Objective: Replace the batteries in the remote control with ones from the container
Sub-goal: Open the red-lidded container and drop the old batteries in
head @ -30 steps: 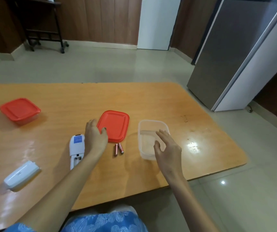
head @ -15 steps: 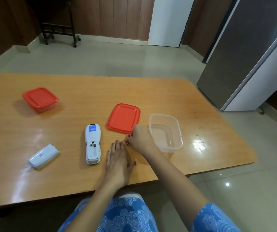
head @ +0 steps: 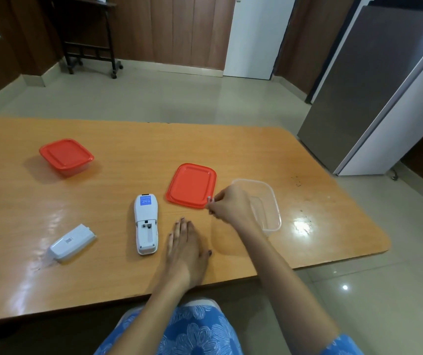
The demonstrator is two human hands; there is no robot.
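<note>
Our right hand hovers above the table with its fingers curled together. It pinches what we take to be the batteries. Only a small pale metal tip shows past the fingertips, so we cannot tell how many it holds. Our left hand lies flat on the table, palm down, fingers straight and close together, gripping nothing. The two hands are apart, the right one farther out from us and somewhat to the right of the left. The remote control lies face down just beside the left hand's little-finger edge, not touching it, so the left hand sits between the remote and the right hand. Its long axis runs away from us, nearly parallel to the left hand's fingers, and the open battery bay is in its near half, about level with those fingertips. We judge the bay to be empty. From the right hand, then, the bay lies to the left and back towards us, past the left hand's fingertips, and we expect the batteries must be turned to lie along the remote. The left hand is the nearer one and well placed to steady it. The clear container sits just right of the right hand, partly hidden by it. The red lid lies just beyond the right fingertips, and the battery cover lies well left of both hands.
</note>
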